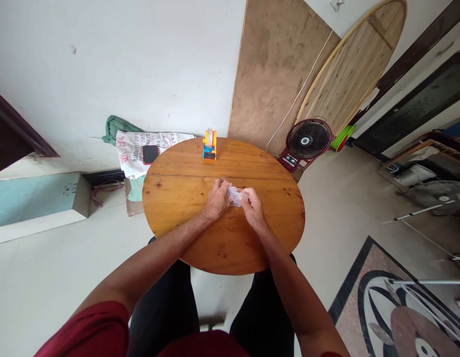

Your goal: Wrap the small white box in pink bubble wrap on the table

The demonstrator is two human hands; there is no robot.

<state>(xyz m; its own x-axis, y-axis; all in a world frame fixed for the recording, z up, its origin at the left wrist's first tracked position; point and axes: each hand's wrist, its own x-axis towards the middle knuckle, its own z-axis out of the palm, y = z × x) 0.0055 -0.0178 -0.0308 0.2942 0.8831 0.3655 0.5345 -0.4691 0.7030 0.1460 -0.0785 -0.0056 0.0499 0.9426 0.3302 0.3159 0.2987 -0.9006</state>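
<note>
Between my hands, over the middle of the round wooden table (222, 250), is a small crumpled, pale whitish-purple piece (235, 197); whether it is thin plastic or paper cannot be told. My left hand (217, 199) has its fingers closed on the left edge of this piece. On the other side, the thumb and fingers of my right hand (253, 204) pinch its right edge. Part of the piece is hidden behind my fingers. An orange and blue tape dispenser (209, 145) stands at the table's far edge, beyond both hands.
A dark red fan (308, 140) stands beyond the table's right edge. White printed sacking (129, 153) with a dark square object (151, 154) on it lies at the back left. A large round wooden board (356, 59) leans on the wall.
</note>
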